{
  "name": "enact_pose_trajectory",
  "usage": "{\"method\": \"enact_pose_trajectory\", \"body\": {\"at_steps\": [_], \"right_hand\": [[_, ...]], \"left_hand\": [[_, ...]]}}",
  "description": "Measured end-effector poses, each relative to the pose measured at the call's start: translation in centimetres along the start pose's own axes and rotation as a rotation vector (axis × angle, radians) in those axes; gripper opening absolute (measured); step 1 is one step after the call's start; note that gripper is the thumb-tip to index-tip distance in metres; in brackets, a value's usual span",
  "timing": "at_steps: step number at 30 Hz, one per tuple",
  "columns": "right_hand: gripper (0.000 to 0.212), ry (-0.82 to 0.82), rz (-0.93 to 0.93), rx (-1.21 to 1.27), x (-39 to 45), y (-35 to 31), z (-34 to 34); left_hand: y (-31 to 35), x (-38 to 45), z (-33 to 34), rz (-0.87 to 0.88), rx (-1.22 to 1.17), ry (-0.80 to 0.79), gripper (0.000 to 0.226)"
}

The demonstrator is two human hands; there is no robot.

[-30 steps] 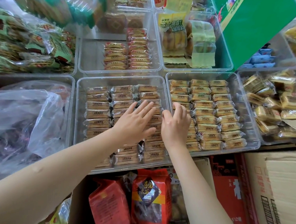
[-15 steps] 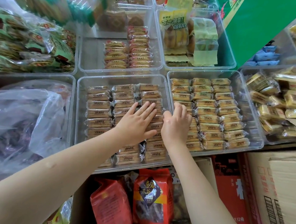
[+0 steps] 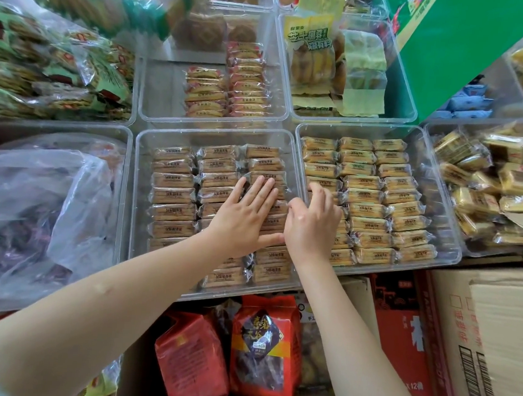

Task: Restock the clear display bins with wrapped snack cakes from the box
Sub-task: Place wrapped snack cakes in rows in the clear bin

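Directly under the flat left hand (image 3: 246, 218): wrapped snack cakes (image 3: 264, 179).

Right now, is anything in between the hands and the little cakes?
No. The left hand lies flat on the wrapped cakes in the middle bin, and the right hand rests on the next bin's cakes.
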State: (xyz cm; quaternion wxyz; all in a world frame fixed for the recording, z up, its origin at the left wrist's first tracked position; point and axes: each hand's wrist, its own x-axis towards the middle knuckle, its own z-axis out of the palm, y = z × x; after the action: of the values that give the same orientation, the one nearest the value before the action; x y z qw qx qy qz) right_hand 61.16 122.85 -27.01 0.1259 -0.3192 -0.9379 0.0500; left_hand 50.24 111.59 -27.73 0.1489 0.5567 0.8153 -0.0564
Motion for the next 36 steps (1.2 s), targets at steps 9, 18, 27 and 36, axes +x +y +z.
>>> {"method": "enact_pose_trajectory", "body": {"at_steps": [9, 18, 27, 36], "right_hand": [[0.013, -0.089, -0.003, -0.014, -2.4, 0.5, -0.6], [0.007, 0.047, -0.03, -0.017, -2.6, 0.4, -0.6], [0.003, -0.129, -0.003, -0.062, -2.3, 0.2, -0.6], [0.008, -0.102, -0.009, -0.013, -4.8, 1.2, -2.1]], "left_hand": [[0.4, -4.7, 2.3, 0.144, -0.061, 0.099, 0.089], [0.9, -5.0, 1.6, 0.164, -0.072, 0.068, 0.086], [1.3, -4.4, 0.3, 0.151, 0.023, -0.068, 0.091], [1.9, -6.8, 1.0, 0.158, -0.176, -0.046, 0.083]]}}
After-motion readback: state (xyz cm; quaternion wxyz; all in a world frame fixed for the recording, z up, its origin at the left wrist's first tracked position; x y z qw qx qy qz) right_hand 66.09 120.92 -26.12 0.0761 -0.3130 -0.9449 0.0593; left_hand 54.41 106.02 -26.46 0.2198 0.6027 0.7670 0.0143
